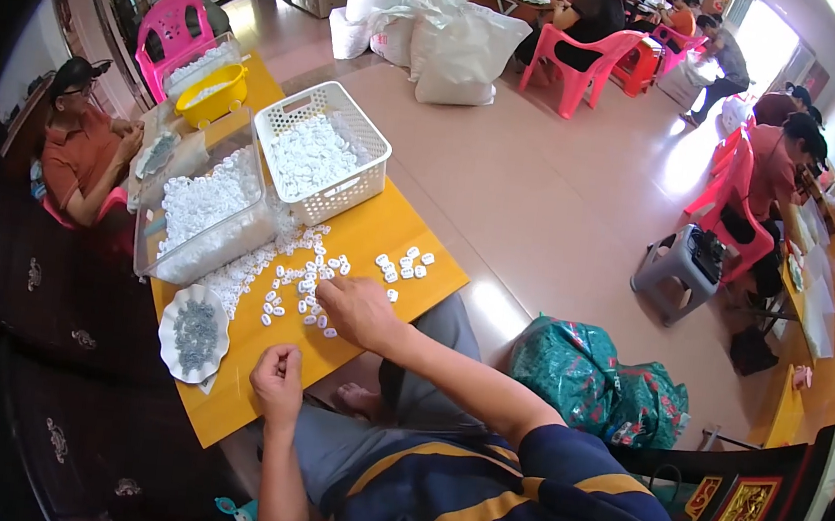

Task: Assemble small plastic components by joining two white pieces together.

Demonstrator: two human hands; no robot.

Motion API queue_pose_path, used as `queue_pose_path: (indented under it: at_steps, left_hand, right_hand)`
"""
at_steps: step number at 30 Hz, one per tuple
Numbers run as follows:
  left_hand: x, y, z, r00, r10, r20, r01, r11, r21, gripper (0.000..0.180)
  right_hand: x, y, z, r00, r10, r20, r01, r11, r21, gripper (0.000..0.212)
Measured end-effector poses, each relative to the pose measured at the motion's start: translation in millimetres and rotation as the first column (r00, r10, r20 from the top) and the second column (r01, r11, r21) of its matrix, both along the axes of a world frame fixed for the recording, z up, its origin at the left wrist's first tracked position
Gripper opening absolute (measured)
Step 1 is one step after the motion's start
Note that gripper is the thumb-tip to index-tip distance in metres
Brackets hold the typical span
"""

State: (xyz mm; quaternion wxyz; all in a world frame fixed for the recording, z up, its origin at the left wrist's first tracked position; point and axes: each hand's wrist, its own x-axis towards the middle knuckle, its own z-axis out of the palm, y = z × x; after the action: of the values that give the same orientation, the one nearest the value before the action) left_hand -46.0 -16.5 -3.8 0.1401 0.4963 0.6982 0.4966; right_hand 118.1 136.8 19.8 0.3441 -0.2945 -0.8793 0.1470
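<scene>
Small white plastic pieces (276, 299), oval and each with a dark mark, lie scattered over the yellow table (381, 219). Over them my right hand (360, 312) reaches in, its fingers curled down among the pieces; whatever the fingertips pinch is hidden. My left hand (277, 385) is closed by the table's near edge, thumb against the fingers, and what it may hold cannot be made out. Left of it sits a white wavy-rimmed plate (170, 322) heaped with small grey pieces (196, 336). A separate cluster of white pieces (405, 264) lies right of my right hand.
A clear plastic bin (221, 242) and a white basket (343, 198), both full of white pieces, stand behind. Beyond is a yellow basin (214, 95). A person (86, 148) sits at the left. Green bags (568, 370) and a grey stool (675, 275) stand to the right.
</scene>
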Motion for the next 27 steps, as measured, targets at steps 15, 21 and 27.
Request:
queue_pose_path:
  at_steps: [15,21,27]
  left_hand:
    - [25,-7,12,0.994,-0.049,0.094,0.040,0.995,0.095,0.004]
    - [33,-14,29,0.996,-0.049,-0.077,0.059,0.990,0.132,0.003]
    - [35,-22,45,0.992,-0.092,-0.085,0.104,0.982,0.159,0.004]
  right_hand:
    - [18,-78,17,0.978,0.118,-0.174,-0.153,0.967,-0.204,0.014]
    - [22,-77,18,0.959,0.130,-0.250,-0.234,0.862,-0.450,0.015]
    - [17,-61,0,0.857,0.190,-0.479,-0.514,0.389,-0.765,0.012]
